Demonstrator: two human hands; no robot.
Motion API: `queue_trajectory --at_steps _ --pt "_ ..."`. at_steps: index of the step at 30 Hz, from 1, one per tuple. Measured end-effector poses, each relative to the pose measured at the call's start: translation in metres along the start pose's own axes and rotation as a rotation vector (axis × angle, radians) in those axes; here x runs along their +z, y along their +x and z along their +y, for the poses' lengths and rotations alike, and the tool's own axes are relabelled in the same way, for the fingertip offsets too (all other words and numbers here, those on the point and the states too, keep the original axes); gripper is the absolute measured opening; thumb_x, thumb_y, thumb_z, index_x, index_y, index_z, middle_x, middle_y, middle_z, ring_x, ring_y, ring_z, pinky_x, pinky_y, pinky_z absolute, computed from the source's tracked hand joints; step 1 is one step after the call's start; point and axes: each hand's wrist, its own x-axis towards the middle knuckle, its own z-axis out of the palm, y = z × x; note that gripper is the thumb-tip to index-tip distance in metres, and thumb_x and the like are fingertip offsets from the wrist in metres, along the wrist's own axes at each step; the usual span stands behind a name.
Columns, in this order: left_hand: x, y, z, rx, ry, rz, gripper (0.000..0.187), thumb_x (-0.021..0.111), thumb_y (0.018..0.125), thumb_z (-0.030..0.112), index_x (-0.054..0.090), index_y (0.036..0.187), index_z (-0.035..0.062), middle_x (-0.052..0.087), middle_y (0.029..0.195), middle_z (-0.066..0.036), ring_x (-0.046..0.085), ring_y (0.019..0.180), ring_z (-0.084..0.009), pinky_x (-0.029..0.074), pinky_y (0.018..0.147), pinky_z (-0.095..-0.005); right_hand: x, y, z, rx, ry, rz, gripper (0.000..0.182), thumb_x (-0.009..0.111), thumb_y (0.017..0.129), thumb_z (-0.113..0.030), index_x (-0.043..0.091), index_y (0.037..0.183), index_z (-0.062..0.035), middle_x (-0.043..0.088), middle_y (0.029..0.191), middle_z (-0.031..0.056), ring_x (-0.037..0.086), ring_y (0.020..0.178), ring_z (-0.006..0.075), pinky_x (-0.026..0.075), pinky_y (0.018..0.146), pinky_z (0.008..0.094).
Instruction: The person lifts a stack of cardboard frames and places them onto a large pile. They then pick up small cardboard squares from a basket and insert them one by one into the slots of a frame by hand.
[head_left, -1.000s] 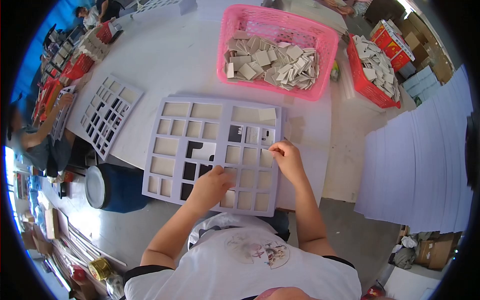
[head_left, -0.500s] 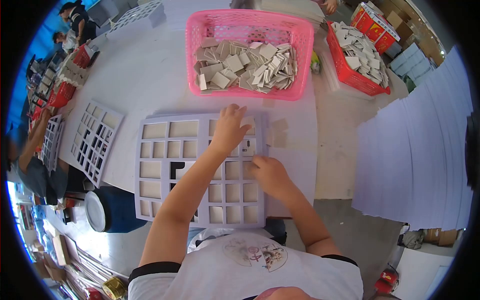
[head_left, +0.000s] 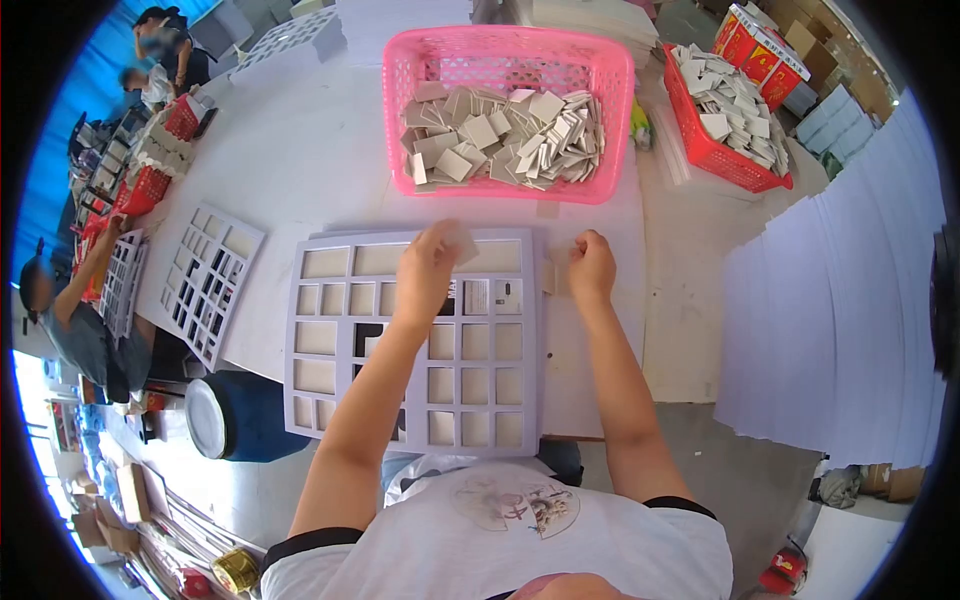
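Note:
A white grid frame (head_left: 534, 345) with rectangular openings lies on the table before me, many openings filled with grey-beige card pieces. My left hand (head_left: 426, 270) is over its upper middle, fingers closed on a small card piece (head_left: 464, 243), which is slightly blurred. My right hand (head_left: 593, 265) is raised just off the frame's right edge, its fingers curled together. Whatever it may hold cannot be made out. Beyond both hands, a pink basket (head_left: 392, 125) contains a heap of loose card pieces (head_left: 480, 132). Some openings near my left forearm show dark or printed areas.
A red basket (head_left: 725, 172) of similar pieces stands at the far right, by tall stacked white sheets (head_left: 800, 300). More grid frames (head_left: 212, 285) lie on the left. A blue drum (head_left: 250, 415) stands below the table's left edge. Another person (head_left: 85, 330) works at far left.
My left hand has lifted from the frame's upper row, now with a card piece showing in its fingers. My right hand has moved away from the frame's right side, outward and up. The view shifted slightly.

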Motion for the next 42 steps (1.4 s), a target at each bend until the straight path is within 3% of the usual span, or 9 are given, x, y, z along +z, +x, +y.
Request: queue_trajectory --at_steps 4,7,10,13,25,33,36,40,42 --pt "-0.026 -0.015 -0.024 -0.207 -0.124 -0.149 0.031 0.060 0.086 0.000 0.065 0.117 0.0042 0.064 0.084 -0.010 0.058 0.068 -0.0149 0.049 0.069 -0.0298 -0.018 -0.005 -0.028 -0.081 0.384 0.180 0.014 0.064 0.083 0.003 0.062 0.096 -0.0022 0.063 0.088 0.0102 0.062 0.079 0.0258 0.050 0.071 0.0353" --pt "-0.038 -0.022 -0.037 -0.206 -0.047 -0.212 0.030 0.059 0.085 0.003 0.067 0.114 0.0043 0.064 0.082 -0.013 0.059 0.071 -0.0200 0.049 0.071 -0.0329 -0.020 -0.011 -0.052 -0.149 0.653 0.005 0.011 0.061 0.086 0.002 0.064 0.096 -0.0005 0.065 0.090 0.0103 0.063 0.082 0.0233 0.050 0.073 0.0317" --pt "-0.040 -0.024 -0.040 -0.198 0.003 -0.308 0.029 0.059 0.084 0.004 0.068 0.111 0.0045 0.064 0.080 -0.014 0.060 0.072 -0.0241 0.049 0.072 -0.0349 -0.022 -0.024 -0.080 -0.092 0.585 -0.436 0.010 0.060 0.087 0.000 0.066 0.095 -0.0003 0.067 0.093 0.0106 0.064 0.084 0.0233 0.050 0.076 0.0317" --pt "-0.040 -0.030 -0.034 -0.188 0.027 -0.321 0.029 0.059 0.083 0.005 0.068 0.110 0.0051 0.063 0.079 -0.013 0.059 0.072 -0.0263 0.049 0.073 -0.0352 -0.010 -0.037 -0.099 -0.192 0.491 -0.542 0.010 0.060 0.087 0.002 0.066 0.095 0.0023 0.067 0.091 0.0082 0.063 0.082 0.0176 0.049 0.075 0.0301" --pt "-0.030 -0.043 -0.052 0.084 0.194 -0.189 0.031 0.068 0.075 0.001 0.070 0.105 0.0093 0.059 0.108 -0.010 0.061 0.089 -0.0286 0.050 0.079 -0.0385 0.014 -0.045 -0.111 -0.429 0.208 -0.600 0.011 0.062 0.083 -0.001 0.068 0.091 -0.0044 0.064 0.096 0.0123 0.064 0.089 0.0341 0.051 0.075 0.0416" --pt "-0.033 -0.041 -0.049 0.031 0.172 -0.229 0.031 0.070 0.074 0.004 0.065 0.105 0.0081 0.057 0.111 -0.009 0.061 0.085 -0.0272 0.050 0.078 -0.0383 0.011 -0.053 -0.106 -0.384 0.246 -0.349 0.020 0.066 0.078 0.005 0.058 0.093 -0.0053 0.055 0.098 0.0121 0.061 0.086 0.0340 0.050 0.071 0.0416" --pt "-0.035 -0.043 -0.045 0.007 0.152 -0.245 0.028 0.066 0.076 0.005 0.064 0.104 0.0084 0.058 0.114 -0.012 0.059 0.101 -0.0354 0.049 0.083 -0.0434 0.011 -0.034 -0.066 -0.324 0.292 -0.118 0.021 0.065 0.078 0.006 0.058 0.094 -0.0055 0.056 0.101 0.0115 0.060 0.089 0.0326 0.050 0.072 0.0399" --pt "-0.028 -0.045 -0.056 0.073 0.172 -0.177 0.030 0.071 0.075 0.005 0.065 0.104 0.0085 0.057 0.111 -0.008 0.059 0.080 -0.0243 0.050 0.076 -0.0370 -0.014 -0.025 -0.018 -0.094 0.002 -0.101 0.023 0.065 0.079 0.004 0.062 0.101 -0.0048 0.056 0.109 0.0120 0.056 0.100 0.0330 0.049 0.086 0.0417" --pt "-0.027 -0.044 -0.057 0.079 0.178 -0.171 0.029 0.072 0.075 0.006 0.065 0.104 0.0087 0.057 0.111 -0.008 0.059 0.077 -0.0234 0.049 0.074 -0.0365 -0.021 -0.032 -0.006 -0.203 -0.119 -0.146 0.025 0.066 0.079 0.003 0.062 0.102 -0.0048 0.056 0.110 0.0120 0.054 0.105 0.0337 0.048 0.089 0.0426"
